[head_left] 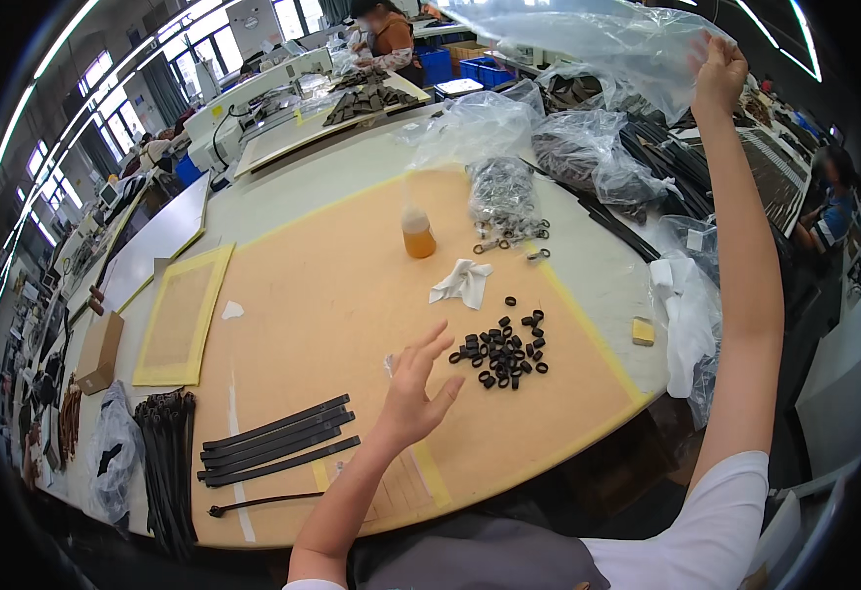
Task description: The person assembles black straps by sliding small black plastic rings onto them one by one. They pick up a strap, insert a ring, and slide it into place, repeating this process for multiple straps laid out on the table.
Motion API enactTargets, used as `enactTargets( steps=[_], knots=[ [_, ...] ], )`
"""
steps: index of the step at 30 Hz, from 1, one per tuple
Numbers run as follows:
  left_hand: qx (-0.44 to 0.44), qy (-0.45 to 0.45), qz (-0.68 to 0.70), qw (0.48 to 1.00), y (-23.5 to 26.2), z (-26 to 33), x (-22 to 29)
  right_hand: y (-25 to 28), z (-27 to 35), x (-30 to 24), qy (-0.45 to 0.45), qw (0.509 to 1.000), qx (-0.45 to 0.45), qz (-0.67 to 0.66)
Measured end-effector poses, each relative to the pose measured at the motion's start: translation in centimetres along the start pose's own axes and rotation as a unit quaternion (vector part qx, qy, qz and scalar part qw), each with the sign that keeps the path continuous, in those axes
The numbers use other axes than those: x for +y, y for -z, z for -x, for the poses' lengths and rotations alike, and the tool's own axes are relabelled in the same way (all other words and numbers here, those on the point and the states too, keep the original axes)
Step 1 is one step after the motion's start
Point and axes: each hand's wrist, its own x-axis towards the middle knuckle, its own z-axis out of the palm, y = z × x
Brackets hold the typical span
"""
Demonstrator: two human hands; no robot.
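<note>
My right hand [719, 77] is raised high at the upper right, its fingers closed on a clear plastic bag [598, 49] that spreads out to the left. Over the table, my left hand [413, 393] hangs with its fingers apart and holds nothing. Just right of it lies a loose pile of small black rings [501, 352]. Several flat black straps [278, 438] lie side by side to its left, and a thin black strap [263, 502] lies nearer me, partly hidden by my left forearm.
A bottle of amber liquid [418, 236] stands beyond a crumpled white cloth [462, 283]. A clear bag of metal hardware [502, 197] lies behind them. Black straps [167, 462] hang over the left edge. A yellow-edged board [183, 320] lies left. A person [393, 44] works far back.
</note>
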Motion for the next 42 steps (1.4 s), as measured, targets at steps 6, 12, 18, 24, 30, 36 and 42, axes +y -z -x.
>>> enactTargets(
  steps=[6, 12, 18, 24, 30, 36, 42],
  knots=[
    [-0.104, 0.039, -0.031, 0.993, -3.5, 4.8, 0.1, 2.3, 1.1, 15.7, -0.021, 0.991, 0.133, -0.021],
    [-0.119, 0.068, -0.023, 0.990, -4.9, 5.3, -2.2, 5.9, 10.7, 29.8, -0.378, 0.882, 0.218, 0.176],
    [-0.135, 0.092, -0.055, 0.985, -4.5, 5.1, -1.7, 8.6, 13.4, 33.9, -0.482, 0.817, 0.286, 0.137],
    [-0.142, 0.067, -0.047, 0.986, -5.0, 4.7, -2.0, 14.4, 8.7, 31.4, -0.495, 0.853, 0.136, 0.095],
    [-0.128, 0.086, -0.068, 0.986, -4.9, 5.3, -1.3, 12.0, 10.5, 24.0, -0.524, 0.812, 0.116, 0.229],
    [-0.122, 0.082, -0.059, 0.987, -5.3, 5.1, -0.7, 14.9, 14.0, 19.7, -0.493, 0.862, 0.098, 0.065],
    [-0.114, 0.087, -0.086, 0.986, -5.6, 5.9, -0.5, 12.4, 32.6, 10.9, -0.475, 0.874, 0.091, 0.040]
  ],
)
